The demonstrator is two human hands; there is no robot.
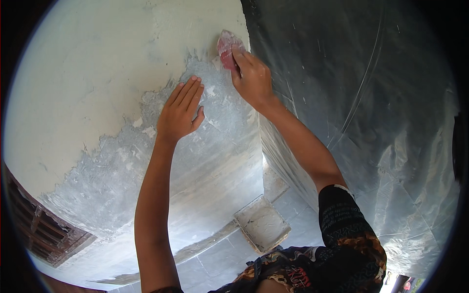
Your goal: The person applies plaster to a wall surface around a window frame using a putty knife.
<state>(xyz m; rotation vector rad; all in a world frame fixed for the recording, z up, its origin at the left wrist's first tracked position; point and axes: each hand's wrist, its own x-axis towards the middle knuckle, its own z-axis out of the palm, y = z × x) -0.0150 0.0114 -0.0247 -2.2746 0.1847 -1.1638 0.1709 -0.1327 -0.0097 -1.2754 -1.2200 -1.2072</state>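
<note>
In the upper middle, my right hand (254, 80) grips a flat pinkish-red scraper (226, 50) smeared with white. The scraper lies against the wall close to its right-hand edge, at the ragged border of a cream-white coat (97, 63). Lower and to the left, my left hand (180, 113) rests on the wall with fingers stretched out and thumb apart, holding nothing. Around and below it the wall shows a rough bare grey surface (141, 166), where a few pale flakes cling.
Dark, wrinkled plastic sheeting (342, 83) hangs along the right side. A square, plaster-stained tray (264, 224) sits on the grey tiled floor (212, 259) below. At the lower left is a brown slatted wooden frame (44, 227).
</note>
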